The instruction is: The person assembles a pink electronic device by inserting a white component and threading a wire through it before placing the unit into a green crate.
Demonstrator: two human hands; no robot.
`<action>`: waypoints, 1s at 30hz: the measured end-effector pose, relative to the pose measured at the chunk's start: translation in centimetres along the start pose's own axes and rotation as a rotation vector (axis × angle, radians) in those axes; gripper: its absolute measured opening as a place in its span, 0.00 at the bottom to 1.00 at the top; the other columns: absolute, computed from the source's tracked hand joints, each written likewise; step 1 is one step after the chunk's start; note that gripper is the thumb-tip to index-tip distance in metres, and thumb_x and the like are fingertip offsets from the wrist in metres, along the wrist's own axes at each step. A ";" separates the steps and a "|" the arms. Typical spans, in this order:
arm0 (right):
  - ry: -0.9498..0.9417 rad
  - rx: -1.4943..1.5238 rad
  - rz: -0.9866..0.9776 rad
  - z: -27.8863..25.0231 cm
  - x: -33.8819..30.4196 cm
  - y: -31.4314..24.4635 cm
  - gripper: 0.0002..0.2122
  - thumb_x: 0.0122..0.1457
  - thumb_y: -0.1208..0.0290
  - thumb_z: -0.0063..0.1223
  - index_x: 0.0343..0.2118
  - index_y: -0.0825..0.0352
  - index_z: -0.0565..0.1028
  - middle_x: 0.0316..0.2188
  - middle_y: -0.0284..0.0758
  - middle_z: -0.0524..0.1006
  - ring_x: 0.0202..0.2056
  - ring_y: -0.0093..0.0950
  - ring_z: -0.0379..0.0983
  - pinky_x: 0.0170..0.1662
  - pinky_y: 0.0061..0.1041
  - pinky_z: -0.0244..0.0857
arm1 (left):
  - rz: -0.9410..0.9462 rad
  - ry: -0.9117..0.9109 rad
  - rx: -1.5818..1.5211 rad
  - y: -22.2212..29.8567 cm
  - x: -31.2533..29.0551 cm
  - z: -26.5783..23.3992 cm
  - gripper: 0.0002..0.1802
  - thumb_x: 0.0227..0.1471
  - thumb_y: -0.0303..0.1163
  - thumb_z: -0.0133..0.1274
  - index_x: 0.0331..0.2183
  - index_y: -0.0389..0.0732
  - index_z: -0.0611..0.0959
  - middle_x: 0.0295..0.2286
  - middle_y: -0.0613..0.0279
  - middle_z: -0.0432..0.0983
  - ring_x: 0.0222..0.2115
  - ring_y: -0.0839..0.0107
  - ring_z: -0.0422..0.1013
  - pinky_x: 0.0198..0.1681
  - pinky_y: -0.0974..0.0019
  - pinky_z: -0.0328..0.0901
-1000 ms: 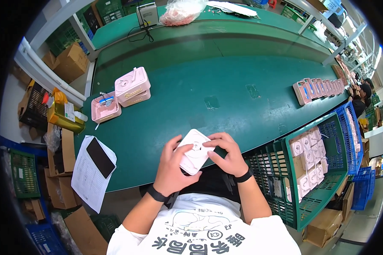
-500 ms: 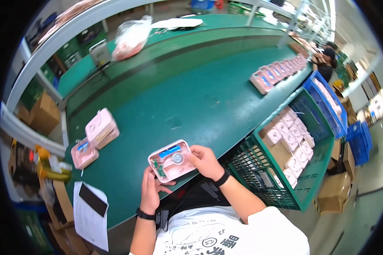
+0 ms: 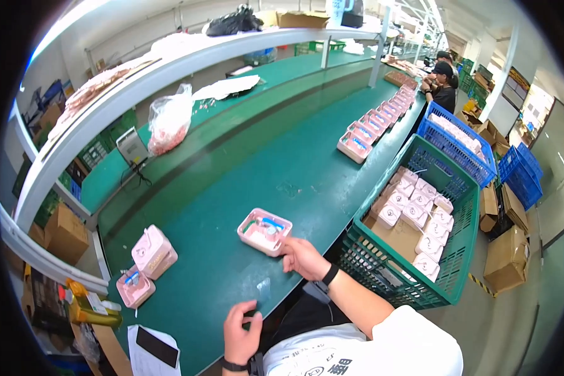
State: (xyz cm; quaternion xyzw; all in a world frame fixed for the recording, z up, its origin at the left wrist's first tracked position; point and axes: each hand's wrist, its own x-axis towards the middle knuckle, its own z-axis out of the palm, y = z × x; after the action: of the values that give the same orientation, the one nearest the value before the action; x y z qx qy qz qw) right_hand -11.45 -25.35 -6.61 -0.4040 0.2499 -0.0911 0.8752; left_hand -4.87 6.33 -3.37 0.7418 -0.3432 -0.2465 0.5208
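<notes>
Head view: the right hand (image 3: 303, 259), fingers partly curled, touched the right end of an open pink casing (image 3: 263, 234) on the green table (image 3: 213, 276); its grip was unclear. The left hand (image 3: 241, 333) hung half-open, empty. A nudge could have dislodged the blue component (image 3: 272, 224).

Dark printed characters stand on the person's white shirt (image 3: 401, 344). Gold lettering marks the closed pink box (image 3: 154, 250); the yellow can's label (image 3: 97, 302) is too small to read.
</notes>
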 end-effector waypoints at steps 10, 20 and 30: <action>0.094 -0.805 -0.395 -0.8 -5.7 -2.0 0.28 0.75 0.57 0.68 0.72 0.62 0.77 0.62 0.38 0.84 0.49 0.32 0.85 0.50 0.31 0.80 | 0.080 0.256 0.961 0.5 -3.4 0.1 0.62 0.41 0.51 0.84 0.75 0.48 0.75 0.75 0.38 0.66 0.76 0.33 0.60 0.79 0.29 0.55; 0.061 -1.491 -0.760 -1.3 -0.6 -2.1 0.39 0.57 0.49 0.84 0.73 0.45 0.79 0.71 0.44 0.75 0.71 0.53 0.66 0.74 0.54 0.62 | 0.045 0.317 0.997 0.0 -2.4 0.2 0.59 0.37 0.48 0.82 0.72 0.54 0.78 0.73 0.42 0.70 0.75 0.35 0.63 0.78 0.31 0.57; 0.204 -1.250 -0.695 -1.2 -0.1 -1.8 0.41 0.56 0.50 0.85 0.73 0.51 0.78 0.67 0.42 0.77 0.67 0.49 0.72 0.73 0.48 0.63 | 0.070 0.339 1.024 0.2 -2.4 0.5 0.58 0.37 0.49 0.82 0.71 0.54 0.79 0.71 0.41 0.72 0.74 0.34 0.66 0.76 0.31 0.60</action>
State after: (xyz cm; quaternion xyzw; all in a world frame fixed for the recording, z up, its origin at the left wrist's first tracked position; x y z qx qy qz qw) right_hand -12.04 -27.32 -5.87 -0.8748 0.1926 -0.2416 0.3731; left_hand -6.84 7.86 -3.28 0.9182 -0.3552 0.0929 0.1484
